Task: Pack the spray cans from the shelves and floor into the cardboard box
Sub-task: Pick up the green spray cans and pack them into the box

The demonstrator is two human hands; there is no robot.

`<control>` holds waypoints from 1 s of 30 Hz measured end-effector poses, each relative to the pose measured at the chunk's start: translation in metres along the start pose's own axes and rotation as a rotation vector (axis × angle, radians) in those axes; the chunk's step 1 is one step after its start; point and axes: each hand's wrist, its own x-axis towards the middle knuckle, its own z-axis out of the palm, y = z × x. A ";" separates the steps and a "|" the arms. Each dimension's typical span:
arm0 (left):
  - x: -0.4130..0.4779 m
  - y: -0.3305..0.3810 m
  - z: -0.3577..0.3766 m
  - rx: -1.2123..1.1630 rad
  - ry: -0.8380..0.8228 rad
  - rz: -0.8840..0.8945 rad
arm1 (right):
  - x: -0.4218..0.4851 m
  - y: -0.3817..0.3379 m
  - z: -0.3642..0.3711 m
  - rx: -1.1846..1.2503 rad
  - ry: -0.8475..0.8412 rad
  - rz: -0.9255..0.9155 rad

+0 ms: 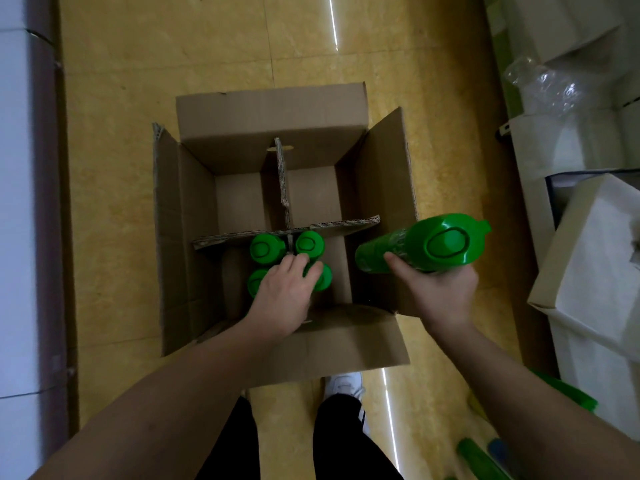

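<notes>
An open cardboard box (194, 209) with a cross-shaped divider (285, 202) stands on the floor. Several green-capped spray cans (265, 249) stand upright in its near compartments. My left hand (285, 292) reaches into the box, its fingers resting on the cap of the near right can (325, 277). My right hand (438, 292) grips another green spray can (440, 242) by its body, held tilted above the box's right flap, cap facing up.
White boxes (588, 271) and plastic wrap (543, 81) are stacked along the right. More green cans (568, 393) lie on the floor at the lower right. A white wall or shelf unit (17, 202) runs down the left. My feet stand just behind the box.
</notes>
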 end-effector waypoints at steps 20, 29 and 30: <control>-0.065 -0.150 -0.102 -0.421 0.382 -0.681 | -0.118 -0.115 0.129 0.246 -0.282 -0.027; -0.066 -0.158 -0.080 -0.935 0.272 -0.678 | -0.168 -0.055 0.198 -0.069 -0.364 0.001; -0.064 -0.158 -0.078 -1.014 0.206 -0.698 | -0.170 -0.050 0.203 -0.092 -0.353 -0.009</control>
